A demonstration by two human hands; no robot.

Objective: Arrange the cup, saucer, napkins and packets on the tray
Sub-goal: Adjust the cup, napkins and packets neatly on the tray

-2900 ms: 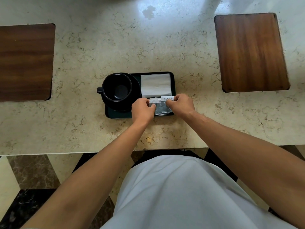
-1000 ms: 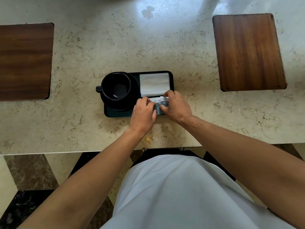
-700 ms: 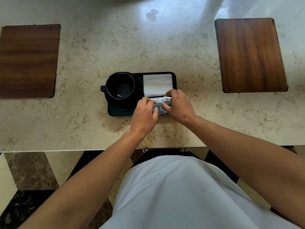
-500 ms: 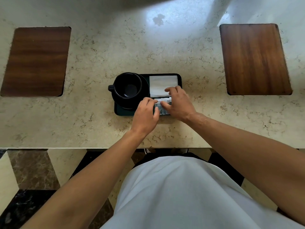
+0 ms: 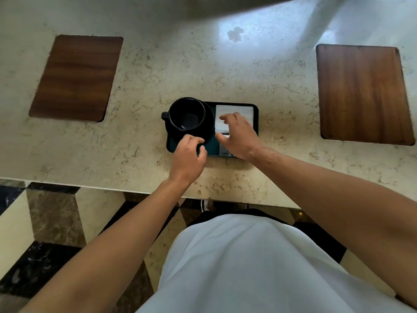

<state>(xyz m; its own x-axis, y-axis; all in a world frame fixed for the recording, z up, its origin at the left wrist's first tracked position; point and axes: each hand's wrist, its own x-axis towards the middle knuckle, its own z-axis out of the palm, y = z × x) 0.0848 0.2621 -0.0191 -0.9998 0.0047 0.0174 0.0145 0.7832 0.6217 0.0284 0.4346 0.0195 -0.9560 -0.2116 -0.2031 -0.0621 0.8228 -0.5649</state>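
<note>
Both hands over the dark tray (image 5: 255, 114), neither gripping.

I see my left hand (image 5: 188, 158) loosely curled at the black saucer (image 5: 208, 123) under its cup (image 5: 187, 116); my right hand (image 5: 240, 136) spreads above white napkins (image 5: 234, 109) and packets (image 5: 224, 151).

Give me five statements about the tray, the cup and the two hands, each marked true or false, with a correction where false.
1. The cup stands on the saucer. True.
2. The cup's handle points right. False: it points left.
3. The napkins lie in the tray's far right part. True.
4. The left hand grips the cup. False: it is at the saucer's near edge, holding nothing.
5. The right hand lifts the packets clear of the tray. False: open, it hovers over them.
</note>
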